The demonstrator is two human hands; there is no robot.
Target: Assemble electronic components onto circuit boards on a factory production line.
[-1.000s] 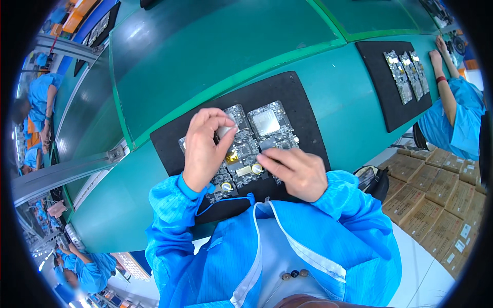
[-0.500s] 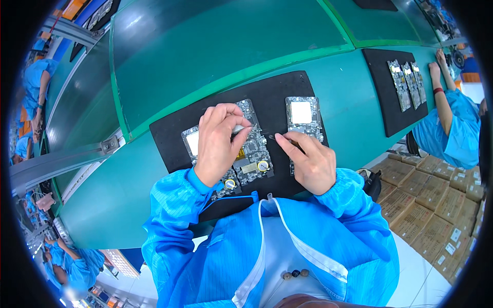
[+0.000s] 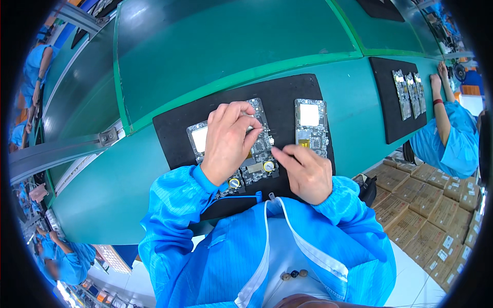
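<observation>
On a black foam mat lie three circuit boards. The left board bears a white square and is partly under my left hand. Thumb and fingers of that hand close together over the upper part of the middle board, which has a round coin cell; anything between them is too small to make out. My right hand is pinched beside the middle board's right edge; what its fingertips hold, if anything, cannot be seen. The right board lies past it, its lower end hidden by the hand.
A green-edged raised panel borders the bench's far side. At the right, another black mat carries three boards, with a co-worker's hands beyond it. Stacked cardboard boxes stand on the floor at right. A metal bar crosses the left side.
My right hand has come slightly nearer to me, uncovering more of the right board. The left hand keeps its place over the boards. The whole view has shifted a little.
</observation>
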